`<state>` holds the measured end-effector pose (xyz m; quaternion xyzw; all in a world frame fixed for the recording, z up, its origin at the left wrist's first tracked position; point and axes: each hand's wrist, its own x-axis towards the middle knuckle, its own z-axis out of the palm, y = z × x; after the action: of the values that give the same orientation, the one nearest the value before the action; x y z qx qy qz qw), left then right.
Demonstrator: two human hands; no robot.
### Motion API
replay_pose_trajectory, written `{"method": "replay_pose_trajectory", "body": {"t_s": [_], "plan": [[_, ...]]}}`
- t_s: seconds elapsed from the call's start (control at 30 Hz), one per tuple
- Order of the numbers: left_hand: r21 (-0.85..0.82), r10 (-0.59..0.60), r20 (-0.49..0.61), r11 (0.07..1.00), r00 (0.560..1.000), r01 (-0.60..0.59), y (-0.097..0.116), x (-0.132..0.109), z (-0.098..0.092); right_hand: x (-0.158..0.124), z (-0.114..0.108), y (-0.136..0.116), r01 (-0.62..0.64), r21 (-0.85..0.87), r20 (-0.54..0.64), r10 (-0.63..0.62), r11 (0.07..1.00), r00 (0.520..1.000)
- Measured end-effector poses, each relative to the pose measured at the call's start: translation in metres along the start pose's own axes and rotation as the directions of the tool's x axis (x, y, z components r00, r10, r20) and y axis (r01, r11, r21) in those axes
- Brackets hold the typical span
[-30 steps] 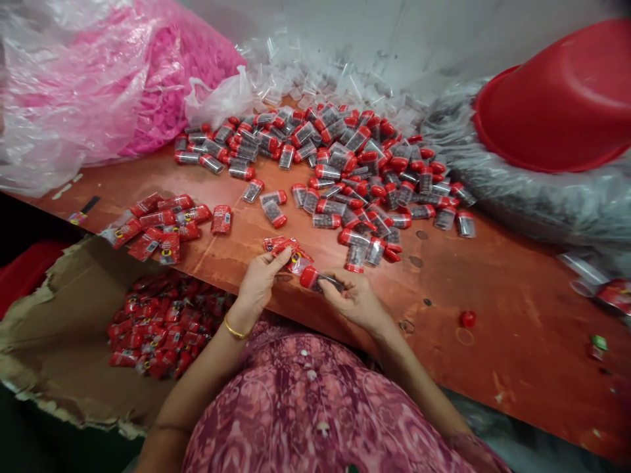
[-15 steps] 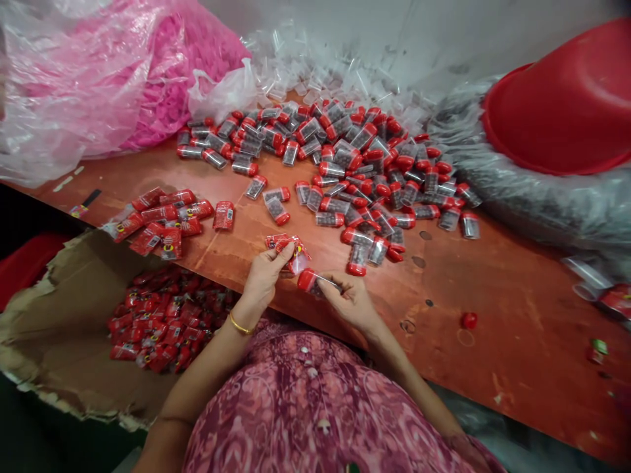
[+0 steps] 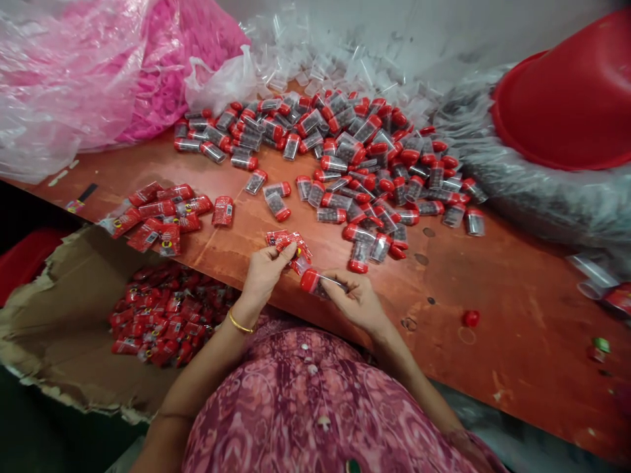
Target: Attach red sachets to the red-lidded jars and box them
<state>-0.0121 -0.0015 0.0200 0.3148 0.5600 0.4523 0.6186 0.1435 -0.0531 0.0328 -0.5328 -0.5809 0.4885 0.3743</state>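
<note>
Far left, I've got the pink bag (image 3: pixel 167 72) slumped on the bench (image 3: pixel 522 276), and below the edge a torn box (image 3: pixel 69 315) with a heap of red packs (image 3: pixel 165 318) in it. Just above that, a cluster of filled packs (image 3: pixel 158 209) on the bench, one lying slightly apart. Now the middle: my left hand (image 3: pixel 266 269) is pinching red wrappers (image 3: pixel 300 251) between thumb and fingers, above the bench's near edge. And there's the tube (image 3: pixel 310 280), red cap toward the wrappers' clear end; whether it's inside, I can't tell. My right hand (image 3: pixel 352 295) is closed around the tube's dark end. Behind, a big pile of capped tubes (image 3: pixel 340 148) spreads out. Rightward, a loose cap (image 3: pixel 472 318) sits alone, and at top right a red tub (image 3: pixel 566 98) rests on the grey bag (image 3: pixel 532 197).
</note>
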Motion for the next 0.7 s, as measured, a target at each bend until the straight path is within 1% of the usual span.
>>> {"method": "replay_pose_trajectory", "body": {"t_s": [0.07, 0.17, 0.27, 0.37, 0.47, 0.53, 0.7], "plan": [[0.035, 0.023, 0.022, 0.999, 0.999, -0.024, 0.000, 0.000, -0.002, 0.000, -0.001, 0.002, 0.007, -0.019, -0.004, -0.008, 1.000, 1.000], [0.076, 0.053, 0.091, 0.995, 0.994, -0.060, -0.001, -0.001, -0.003, 0.000, -0.002, 0.004, 0.032, -0.043, -0.016, -0.033, 0.999, 0.999], [0.056, 0.062, 0.127, 0.996, 0.990, -0.070, 0.001, -0.003, -0.001, 0.001, -0.001, 0.007, 0.049, -0.083, -0.032, -0.052, 0.995, 0.998], [0.014, 0.076, 0.107, 0.997, 0.991, -0.078, 0.002, -0.004, 0.002, 0.000, 0.000, 0.011, 0.034, -0.117, -0.057, -0.041, 0.993, 0.998], [0.001, 0.082, 0.090, 0.997, 0.993, -0.082, 0.000, -0.005, 0.004, -0.001, 0.000, 0.015, 0.016, -0.131, -0.052, -0.023, 0.991, 0.998], [-0.010, 0.076, 0.080, 0.997, 0.994, -0.075, -0.002, -0.005, 0.006, -0.002, -0.001, 0.015, 0.016, -0.123, -0.041, -0.021, 0.992, 0.999], [-0.013, 0.035, 0.010, 0.999, 0.999, -0.035, -0.004, -0.005, 0.009, -0.004, -0.002, 0.014, 0.042, -0.078, -0.019, -0.044, 0.996, 0.999]]}}
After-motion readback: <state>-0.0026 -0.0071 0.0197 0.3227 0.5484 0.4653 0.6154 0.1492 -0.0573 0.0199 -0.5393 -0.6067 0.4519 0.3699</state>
